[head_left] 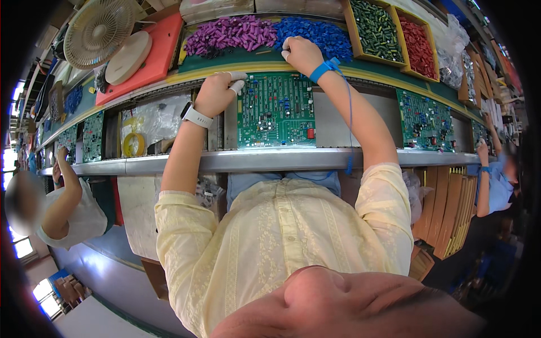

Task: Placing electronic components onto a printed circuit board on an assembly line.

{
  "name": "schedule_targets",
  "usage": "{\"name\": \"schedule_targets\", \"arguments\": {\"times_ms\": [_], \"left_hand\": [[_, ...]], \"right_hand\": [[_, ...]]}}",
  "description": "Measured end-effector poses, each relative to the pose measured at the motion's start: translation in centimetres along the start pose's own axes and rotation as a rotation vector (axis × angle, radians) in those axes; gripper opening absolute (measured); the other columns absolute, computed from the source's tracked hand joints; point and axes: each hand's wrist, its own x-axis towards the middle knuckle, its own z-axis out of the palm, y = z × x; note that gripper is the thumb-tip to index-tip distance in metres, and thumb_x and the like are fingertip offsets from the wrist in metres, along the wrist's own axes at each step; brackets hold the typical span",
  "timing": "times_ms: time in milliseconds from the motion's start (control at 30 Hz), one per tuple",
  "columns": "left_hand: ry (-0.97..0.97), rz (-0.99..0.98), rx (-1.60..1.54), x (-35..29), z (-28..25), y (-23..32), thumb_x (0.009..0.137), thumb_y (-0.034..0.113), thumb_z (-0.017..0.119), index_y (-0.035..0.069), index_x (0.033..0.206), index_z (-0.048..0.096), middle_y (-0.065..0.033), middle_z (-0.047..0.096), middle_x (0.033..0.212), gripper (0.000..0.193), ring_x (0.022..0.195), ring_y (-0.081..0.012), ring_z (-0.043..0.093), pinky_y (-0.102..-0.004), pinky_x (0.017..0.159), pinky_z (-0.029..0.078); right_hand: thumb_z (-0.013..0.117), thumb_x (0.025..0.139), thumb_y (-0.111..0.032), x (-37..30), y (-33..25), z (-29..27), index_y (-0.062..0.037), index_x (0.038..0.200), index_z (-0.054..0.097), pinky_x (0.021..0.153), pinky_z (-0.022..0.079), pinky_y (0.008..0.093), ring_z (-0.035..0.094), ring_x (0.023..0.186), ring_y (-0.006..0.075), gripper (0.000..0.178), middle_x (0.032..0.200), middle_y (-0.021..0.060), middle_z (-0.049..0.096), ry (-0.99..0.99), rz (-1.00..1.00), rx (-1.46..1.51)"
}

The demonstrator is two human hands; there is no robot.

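A green circuit board (276, 112) fitted with many small parts lies on the rail track in front of me. At its far left corner is my left hand (217, 94), with white covers on the fingertips; thumb and forefinger are apart, and I see nothing between them. My right hand (304, 56) reaches past the board to the near-left side of a heap of small blue parts (324, 35). Its fingers are curled together, and whatever they hold is hidden. A blue wrist strap (324, 70) with a coiled cord circles that wrist.
Purple parts (231, 35) lie left of the blue heap; bins of green parts (375, 32) and red parts (418, 45) stand right. Another board (425, 121) sits rightward on the track. Yellow tape (133, 145) and a fan (100, 32) are leftward. Co-workers sit at both sides.
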Motion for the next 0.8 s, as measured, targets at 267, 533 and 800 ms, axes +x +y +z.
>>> {"name": "schedule_targets", "arguments": {"times_ms": [267,533,800], "left_hand": [[0.049,0.007,0.066,4.0,1.7,-1.4,0.079,0.013,0.059,0.002,0.103,0.063,-0.0187,0.063,0.097,0.026,0.086,-0.0302,0.061,-0.0341,0.077,0.048],[0.251,0.044,0.385,8.0,3.9,-2.0,0.081,0.017,0.056,0.007,0.111,0.058,-0.0193,0.059,0.102,0.031,0.094,-0.0336,0.057,-0.0399,0.080,0.046],[0.164,-0.029,0.412,9.7,4.0,-3.8,0.082,0.015,0.053,0.008,0.110,0.059,-0.0208,0.058,0.100,0.029,0.091,-0.0348,0.059,-0.0408,0.078,0.049]], "right_hand": [[0.063,0.070,-0.017,-6.3,-2.6,-3.4,-0.0042,0.079,0.067,0.069,0.048,0.0385,0.061,0.072,0.0310,0.016,0.077,0.0152,0.064,-0.325,-0.091,0.345],[0.062,0.071,-0.018,-6.7,-2.8,-1.8,-0.0043,0.080,0.067,0.072,0.048,0.0395,0.059,0.080,0.0307,0.017,0.085,0.0146,0.062,-0.404,-0.107,0.259],[0.063,0.070,-0.019,-6.9,-2.7,-1.7,-0.0048,0.078,0.067,0.071,0.048,0.0403,0.059,0.081,0.0303,0.017,0.083,0.0137,0.062,-0.371,-0.128,0.220]]}}
